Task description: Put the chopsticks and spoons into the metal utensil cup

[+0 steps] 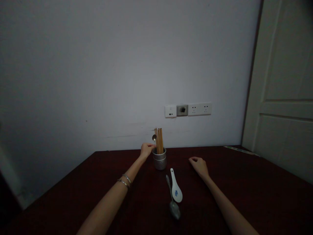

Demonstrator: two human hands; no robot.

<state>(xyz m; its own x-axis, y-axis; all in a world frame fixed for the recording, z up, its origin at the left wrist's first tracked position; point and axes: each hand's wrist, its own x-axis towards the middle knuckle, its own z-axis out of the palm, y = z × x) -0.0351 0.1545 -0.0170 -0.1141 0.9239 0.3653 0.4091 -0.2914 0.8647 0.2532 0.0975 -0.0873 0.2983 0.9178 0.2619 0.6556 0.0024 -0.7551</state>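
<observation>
Metal teaspoon, bowl up, at the left rim of the perforated cup, beside upright chopsticks. Left hand: fingertips pinched together on the teaspoon's handle. Nearer the person, a white spoon and a larger grey spoon lie on the dark red table. Right hand: loosely curled, partly open, empty, resting right of the cup.

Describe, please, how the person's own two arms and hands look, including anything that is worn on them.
The left hand has no glove, and two thin silvery bracelets circle the forearm behind it. The right hand is also without a glove, with no bracelet or watch to be seen. No sleeve shows on either forearm. Rings or nail colour are too small to tell.
</observation>
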